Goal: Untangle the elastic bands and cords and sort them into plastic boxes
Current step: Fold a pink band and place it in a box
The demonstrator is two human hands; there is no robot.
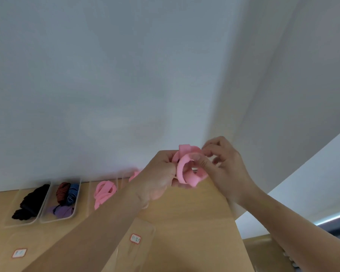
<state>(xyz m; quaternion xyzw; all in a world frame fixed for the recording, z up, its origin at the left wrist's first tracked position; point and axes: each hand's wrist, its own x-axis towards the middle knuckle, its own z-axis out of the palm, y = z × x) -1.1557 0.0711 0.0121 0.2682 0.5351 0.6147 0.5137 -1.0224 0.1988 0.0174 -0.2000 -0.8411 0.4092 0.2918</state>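
Head view: pink band [182, 165] half-hidden in left hand [158, 174], right hand [229, 169]

- Table [185, 222]: far edge against the wall [106, 75] at 12 o'clock.
- Leftmost box [22, 224]: on the table by the wall, holds cords [30, 203].
- Second box [57, 219]: just beside it at 3 o'clock, holds bands [67, 195].
- Third box [91, 191]: further at 3 o'clock, holds a looped band [103, 191].
- Fourth box [124, 178]: partly behind the left hand [159, 177].
- Held band [186, 167]: above the table, with the left hand at its 9 o'clock and the right hand [228, 171] at its 3 o'clock.
- Label [19, 253]: on the table, 6 o'clock of the leftmost box.
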